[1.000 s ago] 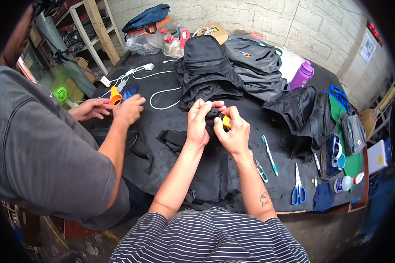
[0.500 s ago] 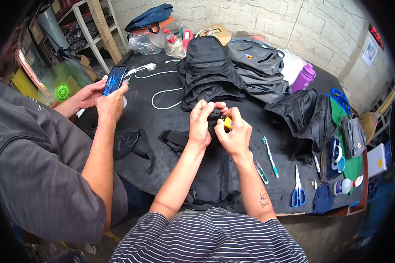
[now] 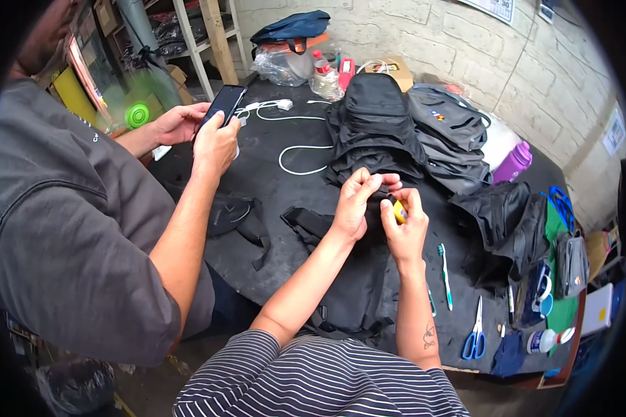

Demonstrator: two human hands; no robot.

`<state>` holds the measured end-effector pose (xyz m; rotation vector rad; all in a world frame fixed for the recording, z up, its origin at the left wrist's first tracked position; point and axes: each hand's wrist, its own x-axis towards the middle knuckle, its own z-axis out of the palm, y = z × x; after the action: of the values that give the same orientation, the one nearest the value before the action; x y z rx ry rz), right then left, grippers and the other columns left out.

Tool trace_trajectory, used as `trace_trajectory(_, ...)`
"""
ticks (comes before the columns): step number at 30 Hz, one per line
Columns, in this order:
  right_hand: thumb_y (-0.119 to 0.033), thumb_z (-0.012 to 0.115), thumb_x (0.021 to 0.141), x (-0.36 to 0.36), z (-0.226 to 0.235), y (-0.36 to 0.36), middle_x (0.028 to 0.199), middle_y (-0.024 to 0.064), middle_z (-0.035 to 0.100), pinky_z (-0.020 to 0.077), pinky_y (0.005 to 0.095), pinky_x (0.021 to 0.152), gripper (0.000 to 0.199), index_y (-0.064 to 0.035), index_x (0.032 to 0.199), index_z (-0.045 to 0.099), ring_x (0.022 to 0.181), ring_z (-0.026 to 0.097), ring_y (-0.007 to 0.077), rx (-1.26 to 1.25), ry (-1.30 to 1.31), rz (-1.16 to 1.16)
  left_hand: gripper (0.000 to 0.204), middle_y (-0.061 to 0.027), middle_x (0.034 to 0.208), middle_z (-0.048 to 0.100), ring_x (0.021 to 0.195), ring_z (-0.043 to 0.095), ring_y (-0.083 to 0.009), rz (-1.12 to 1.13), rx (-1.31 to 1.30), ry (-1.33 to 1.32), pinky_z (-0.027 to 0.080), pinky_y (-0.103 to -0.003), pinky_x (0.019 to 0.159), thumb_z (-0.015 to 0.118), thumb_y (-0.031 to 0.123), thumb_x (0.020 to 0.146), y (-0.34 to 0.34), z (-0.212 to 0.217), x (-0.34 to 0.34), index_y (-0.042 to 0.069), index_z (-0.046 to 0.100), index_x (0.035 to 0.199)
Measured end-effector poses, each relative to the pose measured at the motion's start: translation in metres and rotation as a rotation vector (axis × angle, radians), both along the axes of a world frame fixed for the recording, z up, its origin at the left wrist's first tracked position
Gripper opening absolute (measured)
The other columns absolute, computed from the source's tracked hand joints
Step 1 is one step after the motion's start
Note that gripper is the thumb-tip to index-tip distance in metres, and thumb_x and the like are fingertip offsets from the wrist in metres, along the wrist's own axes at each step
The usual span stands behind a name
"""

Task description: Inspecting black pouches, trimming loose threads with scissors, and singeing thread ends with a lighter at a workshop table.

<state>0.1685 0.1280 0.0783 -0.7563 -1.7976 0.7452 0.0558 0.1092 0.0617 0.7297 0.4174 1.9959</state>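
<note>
My left hand (image 3: pixel 353 207) is closed, pinching the end of a black strap (image 3: pixel 377 194) between thumb and fingers. Close beside it, my right hand (image 3: pixel 406 233) grips what looks like a small yellow lighter (image 3: pixel 399 212), mostly covered by the fingers. Its top is turned toward the strap end; I cannot make out a flame. Under my forearms a black backpack (image 3: pixel 351 295) lies at the table's near edge, in front of my body. Another black padded strap (image 3: pixel 306 221) rests left of my left hand.
At left, a person in a dark shirt holds a phone (image 3: pixel 224 108). Black and grey backpacks (image 3: pixel 446 132) are stacked behind my hands. To the right lie a toothbrush (image 3: pixel 445 276), blue-handled scissors (image 3: pixel 474 340), a black bag (image 3: pixel 501 229), a white bottle (image 3: pixel 544 340) and a purple bottle (image 3: pixel 513 163).
The view has swung left, so everything sits further right and my right forearm now partly covers the thread snips. Both hands keep their grips. The other person's phone has tilted.
</note>
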Motion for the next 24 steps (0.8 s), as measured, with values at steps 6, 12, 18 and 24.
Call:
trace_trajectory(6,-0.018,0.067,0.077,-0.0013,0.0058,-0.003,0.073,0.0118,0.062,0.0489,0.0329,0.059,0.023,-0.0046,0.086,0.052,0.063,0.064,0.0273,0.009,-0.032,-0.005,0.023,-0.0153,0.097,0.066,0.088,0.064,-0.0198,-0.057,0.007,-0.002,0.053,-0.033,0.08,0.056,0.011,0.092,-0.0014,0.0011,-0.007,0.011,0.044,0.072)
trace_trajectory(12,-0.017,0.066,0.074,-0.0035,0.011,-0.0051,0.073,0.0126,0.063,0.0492,0.0349,0.059,0.021,-0.0044,0.084,0.052,0.064,0.064,0.0313,0.086,-0.054,-0.036,0.023,-0.0156,0.097,0.067,0.086,0.065,-0.0206,-0.035,-0.027,0.01,0.054,-0.034,0.079,0.055,0.012,0.092,-0.0029,0.0011,-0.0085,0.011,0.042,0.073)
trace_trajectory(18,-0.013,0.063,0.072,-0.0049,0.0094,-0.0052,0.074,0.0122,0.063,0.0497,0.0363,0.059,0.018,-0.0039,0.084,0.052,0.065,0.064,0.0317,0.156,-0.052,-0.083,0.024,-0.0155,0.096,0.067,0.085,0.064,-0.0199,-0.032,-0.032,0.01,0.053,-0.034,0.078,0.055,0.011,0.092,-0.0022,0.001,-0.0059,0.011,0.042,0.072)
trace_trajectory(24,-0.014,0.064,0.074,-0.0036,0.0105,-0.006,0.075,0.0123,0.064,0.0501,0.0364,0.058,0.019,-0.0039,0.085,0.053,0.066,0.064,0.0314,0.184,-0.093,-0.096,0.024,-0.015,0.095,0.067,0.083,0.064,-0.0184,-0.012,-0.036,0.024,0.053,-0.032,0.077,0.056,0.01,0.091,-0.0016,-0.0009,-0.0045,0.011,0.042,0.071)
